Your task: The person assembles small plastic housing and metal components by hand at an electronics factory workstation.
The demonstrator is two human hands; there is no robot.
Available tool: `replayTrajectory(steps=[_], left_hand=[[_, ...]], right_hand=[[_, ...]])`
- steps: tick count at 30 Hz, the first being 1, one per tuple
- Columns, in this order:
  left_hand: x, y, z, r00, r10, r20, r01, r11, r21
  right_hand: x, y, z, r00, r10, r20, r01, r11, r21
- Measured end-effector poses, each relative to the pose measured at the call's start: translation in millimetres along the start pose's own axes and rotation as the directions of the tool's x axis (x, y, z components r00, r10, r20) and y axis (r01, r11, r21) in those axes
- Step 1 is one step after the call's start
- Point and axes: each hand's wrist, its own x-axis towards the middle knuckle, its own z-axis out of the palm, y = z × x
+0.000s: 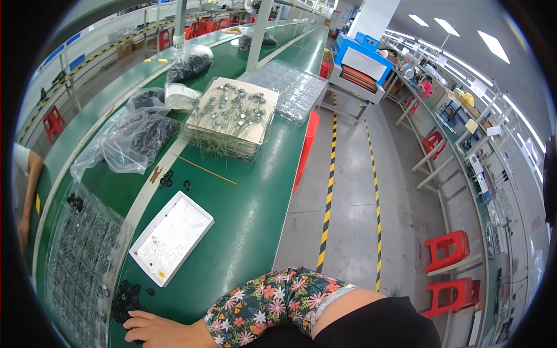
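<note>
At the lower left, my right hand [162, 333] lies low over the green bench, reaching in from the right in a floral oversleeve [272, 301]. Its fingers are spread and touch the near side of a pile of small black parts [126, 297]; I see nothing gripped. A white shallow tray [174, 235] holding tiny light pieces sits just beyond the pile. Left of it lies a clear plastic tray [81, 249] with many small compartments of parts. My left hand is out of view.
Farther along the green bench [255, 209] are a thin wooden stick [206, 168], bags of black parts [139, 133], stacked boards with wired round pieces [235, 110] and clear trays [290, 87]. Another person's arm [30, 191] shows at left. Red stools [447, 249] stand right.
</note>
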Motion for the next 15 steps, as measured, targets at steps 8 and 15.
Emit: replayTrajectory(steps=[8, 15], left_hand=[[4, -7, -1, 0.999, 0.020, 0.036, -0.020, 1.000, 0.009], [-6, -4, 7, 0.999, -0.029, -0.040, 0.026, 0.996, -0.083]], right_hand=[[-7, 19, 40, 1.000, 0.021, 0.015, -0.022, 0.996, 0.090], [-9, 1, -15, 0.986, 0.011, 0.168, 0.005, 0.995, -0.097]])
